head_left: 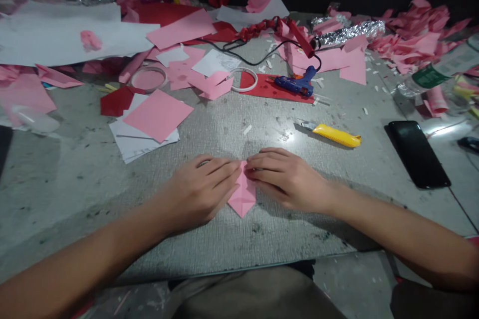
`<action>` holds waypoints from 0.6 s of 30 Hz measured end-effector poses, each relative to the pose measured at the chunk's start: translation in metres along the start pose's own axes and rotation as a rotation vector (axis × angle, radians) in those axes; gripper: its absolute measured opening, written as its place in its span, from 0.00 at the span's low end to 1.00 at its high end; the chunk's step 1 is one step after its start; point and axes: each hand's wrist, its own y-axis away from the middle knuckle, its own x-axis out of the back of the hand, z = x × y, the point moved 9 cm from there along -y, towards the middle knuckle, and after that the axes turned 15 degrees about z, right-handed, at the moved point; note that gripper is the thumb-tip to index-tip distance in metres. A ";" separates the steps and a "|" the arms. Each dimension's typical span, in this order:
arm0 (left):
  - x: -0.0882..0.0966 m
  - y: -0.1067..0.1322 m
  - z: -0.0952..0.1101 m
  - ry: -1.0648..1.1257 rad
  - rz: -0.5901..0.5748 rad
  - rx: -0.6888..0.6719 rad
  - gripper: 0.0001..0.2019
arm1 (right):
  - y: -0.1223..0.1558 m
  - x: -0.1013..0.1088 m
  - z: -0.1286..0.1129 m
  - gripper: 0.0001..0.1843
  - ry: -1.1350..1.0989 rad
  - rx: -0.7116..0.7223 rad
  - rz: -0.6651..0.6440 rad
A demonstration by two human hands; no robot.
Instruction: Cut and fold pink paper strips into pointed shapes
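Note:
A folded piece of pink paper (242, 198) lies on the grey table between my two hands, its pointed end toward me and creases running down its middle. From the left, my left hand (205, 187) presses its fingertips on the paper's left edge, fingers close together. My right hand (286, 177) bends its fingers over the upper right edge, fingertips on the paper. Parts of both side edges are hidden under the fingers. Beyond my left hand, a pink square sheet (159, 115) rests on white paper pieces (127, 145).
A yellow box cutter (337, 135) with its blade out lies beyond my right hand. Behind it is a blue glue gun (297, 82) on red paper. A black phone (417, 154) and a plastic bottle (441, 72) lie right. Pink scraps (422, 30) crowd the back.

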 end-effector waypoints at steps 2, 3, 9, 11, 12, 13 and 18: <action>0.000 -0.001 0.000 0.000 0.001 0.006 0.13 | 0.000 0.001 0.000 0.13 0.002 0.002 0.005; 0.000 -0.001 0.000 0.002 0.001 0.008 0.13 | 0.000 0.001 0.000 0.13 0.004 0.002 0.004; -0.001 0.000 0.000 0.040 -0.030 0.020 0.14 | 0.001 0.001 0.000 0.13 -0.002 0.000 0.001; -0.002 0.000 0.000 0.071 -0.035 0.037 0.15 | 0.001 0.001 0.000 0.13 -0.004 -0.002 0.005; -0.002 0.000 -0.001 0.084 -0.035 0.048 0.15 | 0.000 0.001 0.000 0.14 -0.005 -0.001 0.007; -0.002 0.000 -0.002 0.092 -0.038 0.057 0.16 | 0.000 0.001 0.000 0.14 -0.006 0.000 0.007; -0.003 0.000 0.000 0.046 -0.055 0.044 0.16 | 0.000 0.001 -0.001 0.13 -0.002 0.005 0.003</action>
